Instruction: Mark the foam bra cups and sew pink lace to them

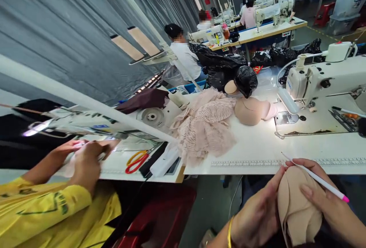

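Observation:
At the lower right, my left hand [259,212] is closed around the near side of a small stack of beige bra cups [290,192], held just in front of the table edge. My right hand [328,198] grips the same stack from the other side, its thumb pressed on the top cup. A thin white pen [323,183] with a pink end lies across that hand, tucked between its fingers, its fine tip pointing to the table. More beige cups [248,111] rest on the tabletop near the sewing machine [317,80].
Beige lace fabric [207,122] is heaped on the table, beside black plastic bags [223,69]. A ruler strip [246,163] runs along the front edge. Tweezers [343,118] lie at right. To the left, a co-worker in a yellow sleeve [54,206] works near red-and-yellow scissors [137,162].

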A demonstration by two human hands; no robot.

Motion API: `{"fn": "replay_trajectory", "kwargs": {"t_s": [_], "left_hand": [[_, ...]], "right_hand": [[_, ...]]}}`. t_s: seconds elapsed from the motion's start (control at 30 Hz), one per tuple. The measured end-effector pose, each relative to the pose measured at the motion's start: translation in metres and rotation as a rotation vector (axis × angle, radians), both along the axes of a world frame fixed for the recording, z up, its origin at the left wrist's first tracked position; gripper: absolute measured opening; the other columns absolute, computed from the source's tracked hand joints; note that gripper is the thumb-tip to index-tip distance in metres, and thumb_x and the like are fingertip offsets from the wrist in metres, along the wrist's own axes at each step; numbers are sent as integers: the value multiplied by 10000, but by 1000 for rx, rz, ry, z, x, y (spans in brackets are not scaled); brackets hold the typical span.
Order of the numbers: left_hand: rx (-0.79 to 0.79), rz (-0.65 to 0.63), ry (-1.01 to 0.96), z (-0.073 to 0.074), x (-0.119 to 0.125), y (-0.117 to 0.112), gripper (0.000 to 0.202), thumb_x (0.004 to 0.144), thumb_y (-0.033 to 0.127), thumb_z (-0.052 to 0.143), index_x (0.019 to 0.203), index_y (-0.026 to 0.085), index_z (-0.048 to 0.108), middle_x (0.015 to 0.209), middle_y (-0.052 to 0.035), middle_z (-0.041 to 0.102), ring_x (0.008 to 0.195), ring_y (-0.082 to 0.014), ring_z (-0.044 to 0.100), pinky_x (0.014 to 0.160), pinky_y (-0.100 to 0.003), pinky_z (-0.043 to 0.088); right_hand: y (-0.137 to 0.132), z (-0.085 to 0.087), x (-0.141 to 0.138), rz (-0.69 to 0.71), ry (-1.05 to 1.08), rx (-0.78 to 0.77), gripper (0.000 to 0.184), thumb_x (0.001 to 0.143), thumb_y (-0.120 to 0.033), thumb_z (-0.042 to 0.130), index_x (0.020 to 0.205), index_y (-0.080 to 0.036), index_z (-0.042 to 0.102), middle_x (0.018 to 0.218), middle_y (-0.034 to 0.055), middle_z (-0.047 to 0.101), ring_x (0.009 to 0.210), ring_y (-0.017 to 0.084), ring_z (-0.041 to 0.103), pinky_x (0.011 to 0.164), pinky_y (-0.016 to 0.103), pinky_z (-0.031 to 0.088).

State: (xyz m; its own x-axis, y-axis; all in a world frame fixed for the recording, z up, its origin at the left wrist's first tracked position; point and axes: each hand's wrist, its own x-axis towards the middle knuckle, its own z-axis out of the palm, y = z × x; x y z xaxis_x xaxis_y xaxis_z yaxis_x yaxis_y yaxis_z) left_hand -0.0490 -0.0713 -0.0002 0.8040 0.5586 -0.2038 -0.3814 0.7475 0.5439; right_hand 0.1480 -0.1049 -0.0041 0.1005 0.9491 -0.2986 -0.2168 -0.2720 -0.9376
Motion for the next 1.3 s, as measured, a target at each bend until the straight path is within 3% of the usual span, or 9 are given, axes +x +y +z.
{"fn": "replay_trajectory", "kwargs": {"t_s": [0.13, 0.27, 0.4, 0.63, 0.77, 0.87, 0.93, 1.03, 1.3], "left_hand": [[-135, 84, 43, -6, -1, -7, 628, 959, 350, 769, 1560, 332, 591, 1699, -47, 485, 1580, -312, 425, 1322, -434, 260], [-162, 100, 61, -11, -1, -10, 793, 802, 361, 941, 1526, 286, 626, 1585, -118, 602, 1473, -349, 555, 1241, -431, 389], [-151, 93, 80, -12, 4, -9, 841, 704, 398, 1012, 1454, 225, 674, 1494, -156, 657, 1409, -364, 613, 1240, -440, 395], [-145, 238, 20, -15, 22, -12, 871, 737, 326, 989, 1511, 249, 597, 1508, -147, 640, 1410, -373, 606, 1256, -497, 379], [-113, 273, 60, -10, 27, -14, 661, 862, 426, 891, 1446, 220, 658, 1501, -141, 651, 1458, -367, 552, 1276, -485, 343], [-149, 261, 50, -5, 21, -14, 526, 961, 523, 744, 1372, 195, 719, 1481, -133, 668, 1479, -368, 521, 1275, -470, 341], [-170, 236, 59, -4, 13, -14, 508, 918, 437, 789, 1366, 204, 724, 1468, -120, 677, 1463, -364, 539, 1261, -451, 358], [-157, 199, 110, -11, 4, -16, 639, 815, 313, 907, 1406, 225, 680, 1402, -122, 709, 1375, -345, 625, 1209, -437, 410], [-91, 254, 110, -29, 19, -19, 579, 793, 461, 955, 1238, 228, 668, 1237, -96, 746, 1178, -260, 710, 1011, -324, 491]], "right_hand": [[-11, 1, 2, 16, 188, -102, 589, 852, -595, 824, 1357, -366, 625, 1455, 74, 665, 1222, 338, 659, 989, 433, 567], [-11, -3, 5, 94, 290, -113, 557, 860, -574, 831, 1341, -363, 643, 1304, 51, 729, 1119, 288, 680, 939, 380, 559], [-10, -4, 7, 158, 255, -80, 555, 844, -563, 859, 1331, -369, 680, 1426, 59, 686, 1208, 305, 662, 989, 401, 550], [-4, -7, -6, -50, 310, 2, 522, 911, -588, 784, 1369, -370, 662, 1496, 78, 669, 1387, 349, 595, 1118, 485, 510], [0, -15, -14, -205, 356, 16, 502, 878, -531, 832, 1324, -363, 675, 1485, 77, 686, 1386, 349, 595, 1105, 486, 510], [1, -19, -13, -192, 364, -38, 475, 852, -503, 866, 1269, -360, 690, 1428, 64, 717, 1344, 335, 607, 1117, 485, 472], [0, -21, -10, -184, 378, -55, 469, 844, -503, 866, 1253, -354, 691, 1396, 64, 729, 1296, 328, 619, 1088, 479, 472], [-3, -23, -7, -153, 364, -53, 439, 861, -503, 845, 1241, -348, 688, 1346, 61, 744, 1237, 308, 630, 1025, 440, 494], [0, -16, -9, 45, 135, 32, 360, 924, -553, 789, 1179, -312, 710, 1184, 48, 754, 1140, 292, 673, 984, 403, 546]]}}
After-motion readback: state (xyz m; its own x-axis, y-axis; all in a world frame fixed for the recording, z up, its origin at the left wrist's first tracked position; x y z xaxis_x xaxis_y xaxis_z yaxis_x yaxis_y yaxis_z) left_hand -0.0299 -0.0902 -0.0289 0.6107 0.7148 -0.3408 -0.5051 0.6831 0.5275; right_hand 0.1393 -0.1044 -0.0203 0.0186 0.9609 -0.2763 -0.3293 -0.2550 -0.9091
